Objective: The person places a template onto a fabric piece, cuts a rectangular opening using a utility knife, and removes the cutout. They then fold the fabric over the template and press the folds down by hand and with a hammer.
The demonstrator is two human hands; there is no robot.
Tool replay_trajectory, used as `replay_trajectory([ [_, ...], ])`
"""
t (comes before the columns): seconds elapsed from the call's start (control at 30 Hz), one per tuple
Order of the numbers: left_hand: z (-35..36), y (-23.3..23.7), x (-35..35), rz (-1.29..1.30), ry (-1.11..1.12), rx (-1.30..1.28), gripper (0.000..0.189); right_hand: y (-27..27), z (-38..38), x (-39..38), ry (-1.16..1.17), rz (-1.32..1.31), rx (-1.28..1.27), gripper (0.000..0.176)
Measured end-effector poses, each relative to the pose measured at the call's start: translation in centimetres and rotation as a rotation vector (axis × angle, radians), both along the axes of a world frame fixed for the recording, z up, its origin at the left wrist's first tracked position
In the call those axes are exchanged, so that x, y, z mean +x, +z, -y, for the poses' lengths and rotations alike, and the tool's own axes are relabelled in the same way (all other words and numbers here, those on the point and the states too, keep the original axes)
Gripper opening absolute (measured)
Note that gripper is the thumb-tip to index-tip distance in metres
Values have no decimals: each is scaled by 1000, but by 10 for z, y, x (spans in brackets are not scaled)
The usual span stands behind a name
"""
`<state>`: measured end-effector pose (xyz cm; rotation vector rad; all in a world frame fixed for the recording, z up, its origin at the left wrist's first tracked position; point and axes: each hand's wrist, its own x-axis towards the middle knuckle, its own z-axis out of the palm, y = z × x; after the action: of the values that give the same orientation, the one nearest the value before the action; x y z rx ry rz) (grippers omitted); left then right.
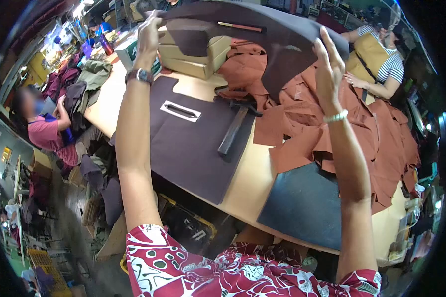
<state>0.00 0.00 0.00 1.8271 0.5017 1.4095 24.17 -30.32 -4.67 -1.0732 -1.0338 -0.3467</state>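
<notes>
A dark brown piece of sheet material [295, 57], with cut-outs and a long slot, arches above the table between my two hands. My left hand [148, 39] is closed on its left end. At the right end, my right hand [328, 64] grips it with the fingers stretched along the edge. Beneath lies a larger dark sheet [195, 158] on the table. A white card [169, 112] with a dark pen-like tool [181, 110] rests on that sheet. A hammer [233, 129] lies beside it, its head toward the far side.
Rust-brown cut pieces [302, 119] heap up on the right. A dark mat [305, 208] lies near the table's front edge [233, 198]. Cardboard boxes [186, 67] stand at the back. One person in pink [54, 131] is at left, another in a striped shirt [394, 69] at right.
</notes>
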Motion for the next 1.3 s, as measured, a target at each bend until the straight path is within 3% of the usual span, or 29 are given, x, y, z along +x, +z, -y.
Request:
replay_trajectory([
  [0.03,23,-7,-11,125,-54,-160,45,-8,10,-14,37,-18,15,40],
  [0.1,27,-38,-37,212,-62,-229,51,-36,13,-36,164,-161,34,35],
  [0.17,22,-69,-58,146,89,-102,51,-65,17,-63,182,-407,-50,30],
  [0.2,42,-72,-68,0,206,-180,51,-82,14,-72,214,-482,-70,27],
  [0.23,11,-106,-79,-3,280,-70,50,-100,13,-80,243,-557,-95,24],
  [0.33,12,-153,-105,-97,404,-69,51,-137,16,-107,268,-658,-266,23],
  [0.37,19,-162,-111,-117,465,-55,52,-146,18,-115,275,-678,-311,27],
  [0.4,16,-173,-127,-227,457,-233,55,-154,20,-121,303,-694,-389,29],
  [0.5,24,-202,-152,-196,502,-247,55,-173,33,-139,418,-722,-630,37],
  [0.57,27,-222,-168,-235,550,-274,56,-181,40,-151,426,-576,-803,44],
  [0.77,1,-277,-214,-380,726,-281,61,-181,55,-187,558,-531,-1032,37],
  [1.2,16,-268,-234,-476,735,-452,63,-187,60,-210,634,-416,-1116,43],
  [1.3,10,-275,-228,-748,941,-141,67,-188,59,-211,663,-424,-1124,45],
])
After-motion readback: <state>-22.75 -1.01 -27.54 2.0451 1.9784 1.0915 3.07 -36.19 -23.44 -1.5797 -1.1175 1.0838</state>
